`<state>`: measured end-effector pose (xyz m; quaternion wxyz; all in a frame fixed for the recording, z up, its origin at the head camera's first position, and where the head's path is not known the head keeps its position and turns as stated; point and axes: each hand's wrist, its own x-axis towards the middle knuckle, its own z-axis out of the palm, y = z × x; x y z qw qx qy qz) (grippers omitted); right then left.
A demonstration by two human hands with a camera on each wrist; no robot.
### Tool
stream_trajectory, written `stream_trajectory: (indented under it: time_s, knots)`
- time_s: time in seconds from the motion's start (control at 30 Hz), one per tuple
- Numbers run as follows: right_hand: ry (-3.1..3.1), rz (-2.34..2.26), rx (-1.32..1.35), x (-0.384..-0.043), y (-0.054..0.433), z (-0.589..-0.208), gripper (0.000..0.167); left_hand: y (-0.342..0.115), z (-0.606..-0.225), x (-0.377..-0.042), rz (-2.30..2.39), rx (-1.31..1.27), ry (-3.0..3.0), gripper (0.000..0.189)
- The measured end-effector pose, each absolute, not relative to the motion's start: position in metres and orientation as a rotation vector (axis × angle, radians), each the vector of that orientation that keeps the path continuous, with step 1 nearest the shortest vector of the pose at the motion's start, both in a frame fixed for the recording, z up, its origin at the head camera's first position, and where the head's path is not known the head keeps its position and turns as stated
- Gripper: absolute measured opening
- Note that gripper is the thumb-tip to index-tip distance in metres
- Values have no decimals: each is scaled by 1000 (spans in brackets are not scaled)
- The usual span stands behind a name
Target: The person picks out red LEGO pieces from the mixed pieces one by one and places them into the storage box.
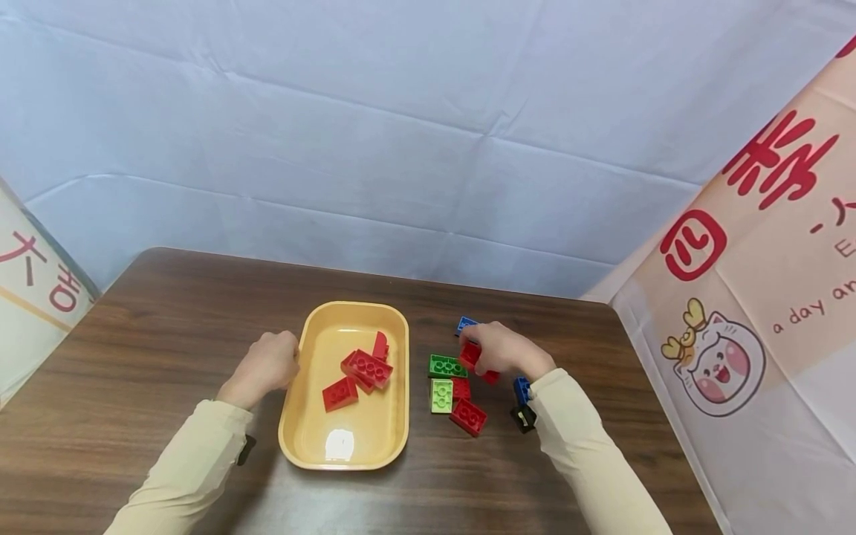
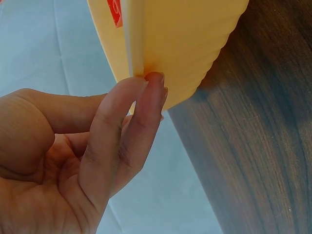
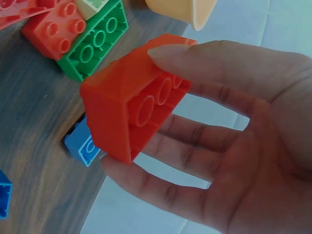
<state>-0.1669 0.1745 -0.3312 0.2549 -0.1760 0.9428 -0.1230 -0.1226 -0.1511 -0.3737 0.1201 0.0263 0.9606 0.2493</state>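
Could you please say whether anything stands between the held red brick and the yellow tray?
A green rectangular plastic brick lies low between the red plastic brick in the right hand and the yellow plastic tray.

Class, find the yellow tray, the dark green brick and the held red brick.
Yellow tray (image 1: 371,422): head view, on its bare floor.
Dark green brick (image 3: 99,40): right wrist view, on its hollow underside.
Held red brick (image 3: 124,80): right wrist view, on an outer side wall.

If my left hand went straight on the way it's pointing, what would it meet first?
The yellow tray: your left hand seems to be touching its rim. Past that, probably the red bricks inside, though depth is unclear.
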Motion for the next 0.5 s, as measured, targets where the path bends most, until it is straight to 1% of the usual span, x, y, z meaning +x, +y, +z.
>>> stream_trajectory:
  time_s: [0.5]
  knots:
    - [2545,-284,-515,-174,155,-324,38,-151,-374,-122,739,74,2809,20]
